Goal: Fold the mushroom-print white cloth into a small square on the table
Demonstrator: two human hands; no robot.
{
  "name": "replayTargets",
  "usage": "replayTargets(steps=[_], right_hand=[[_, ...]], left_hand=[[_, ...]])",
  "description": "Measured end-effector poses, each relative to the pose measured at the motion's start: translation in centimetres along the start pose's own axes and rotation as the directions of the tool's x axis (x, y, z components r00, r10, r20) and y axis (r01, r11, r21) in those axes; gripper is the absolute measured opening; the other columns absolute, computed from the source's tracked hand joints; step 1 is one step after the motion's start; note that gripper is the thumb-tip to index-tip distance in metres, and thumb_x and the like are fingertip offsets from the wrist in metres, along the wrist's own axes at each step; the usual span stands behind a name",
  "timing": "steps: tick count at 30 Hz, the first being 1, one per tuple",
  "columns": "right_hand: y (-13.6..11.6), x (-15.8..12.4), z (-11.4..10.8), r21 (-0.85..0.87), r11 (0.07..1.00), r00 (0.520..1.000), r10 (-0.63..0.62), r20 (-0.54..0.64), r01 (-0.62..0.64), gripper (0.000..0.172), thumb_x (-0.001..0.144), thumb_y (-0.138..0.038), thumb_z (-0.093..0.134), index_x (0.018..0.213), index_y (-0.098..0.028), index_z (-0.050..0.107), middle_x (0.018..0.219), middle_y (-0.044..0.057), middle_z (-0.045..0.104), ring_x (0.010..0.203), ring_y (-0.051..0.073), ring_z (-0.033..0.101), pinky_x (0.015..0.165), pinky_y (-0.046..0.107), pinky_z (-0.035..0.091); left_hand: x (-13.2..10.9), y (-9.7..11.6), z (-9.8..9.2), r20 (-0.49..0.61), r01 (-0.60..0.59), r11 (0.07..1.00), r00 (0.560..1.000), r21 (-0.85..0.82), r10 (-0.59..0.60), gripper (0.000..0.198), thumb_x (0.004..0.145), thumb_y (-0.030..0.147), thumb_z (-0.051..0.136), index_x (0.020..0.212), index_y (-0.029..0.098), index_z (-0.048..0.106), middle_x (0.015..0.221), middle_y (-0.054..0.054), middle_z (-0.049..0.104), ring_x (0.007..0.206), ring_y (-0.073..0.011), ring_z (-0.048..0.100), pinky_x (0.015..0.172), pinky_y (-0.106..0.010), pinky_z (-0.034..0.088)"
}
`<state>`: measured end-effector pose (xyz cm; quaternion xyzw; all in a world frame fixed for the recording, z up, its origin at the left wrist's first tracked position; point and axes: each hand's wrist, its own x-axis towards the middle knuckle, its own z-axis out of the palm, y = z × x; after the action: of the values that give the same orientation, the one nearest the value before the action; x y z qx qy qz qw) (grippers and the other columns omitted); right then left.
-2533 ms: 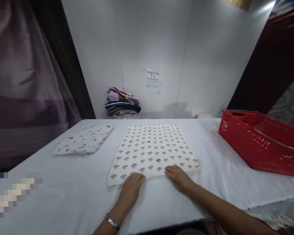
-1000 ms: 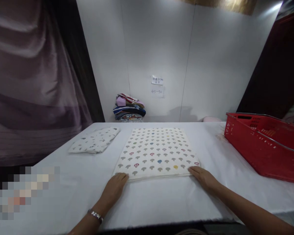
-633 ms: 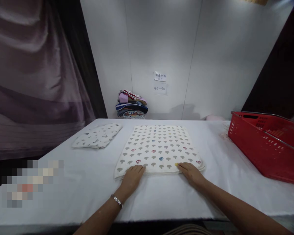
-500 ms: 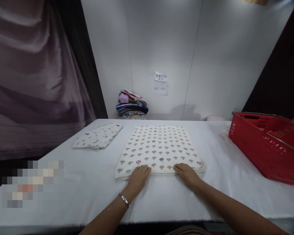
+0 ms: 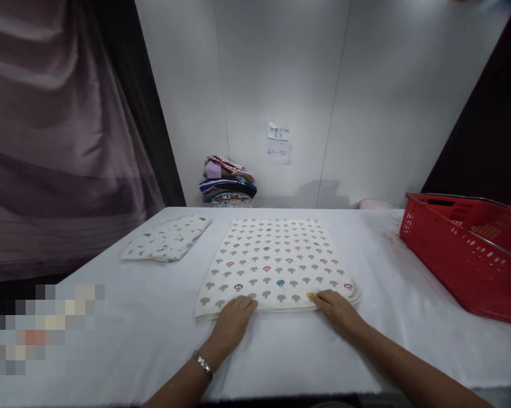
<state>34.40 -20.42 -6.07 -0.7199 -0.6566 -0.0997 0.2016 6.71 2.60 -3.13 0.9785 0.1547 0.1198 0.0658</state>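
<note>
A folded white cloth (image 5: 276, 260) printed with grey, red, blue and yellow mushrooms lies flat in front of me, its layers showing along the near edge. My left hand (image 5: 235, 320) rests on that edge left of the middle, fingers stretched out over the fabric. On the right part of the same edge lies my right hand (image 5: 338, 311), its fingers extended near the corner beside a yellow mushroom. Both thumbs are mostly hidden. A silvery bracelet (image 5: 203, 364) circles my left wrist. Further left lies a second folded white cloth (image 5: 167, 239) with small dark prints, apart from my hands.
A white-covered table (image 5: 145, 317) holds the cloths. On its right stands a red plastic basket (image 5: 463, 260) with a metal handle. A stack of folded fabrics (image 5: 229, 181) sits behind the far edge, below paper notes (image 5: 278, 152) on the wall. A pixelated patch covers the left side.
My right hand has slid a little to the right along the near edge, uncovering a yellow mushroom. My left hand has shifted slightly left. The view has moved a little.
</note>
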Motion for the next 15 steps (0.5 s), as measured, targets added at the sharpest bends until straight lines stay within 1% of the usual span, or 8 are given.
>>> replayTargets(steps=[2,4,7,10,12,15], right_hand=[[1.7,-1.3,-0.5,-0.016,0.999,0.998,-0.029,-0.054,0.028,0.044,0.101,-0.019,0.036,0.13,-0.029,0.067,0.114,0.007,0.074,0.1,0.024,0.07,0.088,0.037,0.059],[3.5,-2.6,-1.0,-0.055,0.997,0.993,-0.054,-0.103,0.048,0.044,0.099,-0.015,0.037,0.128,-0.025,0.069,0.112,0.009,0.075,0.098,0.024,0.071,0.086,0.038,0.06],[5.3,-4.0,-1.4,-0.118,0.991,0.983,-0.083,-0.166,0.064,0.043,0.096,-0.011,0.04,0.124,-0.024,0.07,0.111,0.01,0.075,0.098,0.024,0.073,0.084,0.038,0.063],[5.8,-4.4,-1.4,-0.151,0.984,0.961,-0.13,-0.242,0.095,0.042,0.095,-0.011,0.042,0.125,-0.024,0.069,0.112,0.011,0.075,0.1,0.025,0.073,0.086,0.04,0.063],[5.7,-4.2,-1.3,-0.151,0.984,0.952,-0.136,-0.276,0.097,0.042,0.096,-0.01,0.042,0.124,-0.023,0.07,0.111,0.011,0.075,0.1,0.024,0.073,0.089,0.041,0.063],[5.6,-3.9,-1.3,-0.108,0.991,0.971,-0.103,-0.216,0.081,0.044,0.096,-0.01,0.039,0.123,-0.023,0.07,0.112,0.011,0.075,0.103,0.024,0.073,0.093,0.04,0.062]], left_hand=[[-0.7,-1.1,-0.4,0.001,0.042,0.999,0.999,0.01,-0.042,0.048,0.095,0.008,0.033,0.118,0.03,0.069,0.117,-0.006,0.072,0.109,-0.0285,0.066,0.094,-0.045,0.055],[-1.5,-2.5,-0.7,0.004,0.085,0.995,0.996,0.048,-0.085,0.05,0.092,0.005,0.033,0.119,0.026,0.07,0.115,-0.007,0.073,0.109,-0.0275,0.066,0.094,-0.044,0.056],[-2.7,-4.6,-1.1,-0.013,0.125,0.985,0.992,0.116,-0.125,0.052,0.09,0.004,0.032,0.122,0.02,0.07,0.119,-0.01,0.073,0.112,-0.0264,0.067,0.096,-0.043,0.055],[-3.6,-6.3,-1.3,-0.033,0.158,0.972,0.987,0.175,-0.154,0.051,0.089,0.006,0.034,0.12,0.02,0.072,0.12,-0.01,0.074,0.113,-0.0264,0.068,0.098,-0.043,0.056],[-3.9,-7.1,-1.4,-0.039,0.175,0.965,0.985,0.197,-0.17,0.052,0.087,0.006,0.034,0.118,0.02,0.073,0.121,-0.009,0.074,0.113,-0.0256,0.069,0.098,-0.041,0.057],[-4.2,-8.0,-1.2,-0.06,0.185,0.961,0.983,0.205,-0.176,0.055,0.085,0.006,0.032,0.118,0.021,0.073,0.12,-0.007,0.075,0.111,-0.0235,0.07,0.097,-0.038,0.057]])
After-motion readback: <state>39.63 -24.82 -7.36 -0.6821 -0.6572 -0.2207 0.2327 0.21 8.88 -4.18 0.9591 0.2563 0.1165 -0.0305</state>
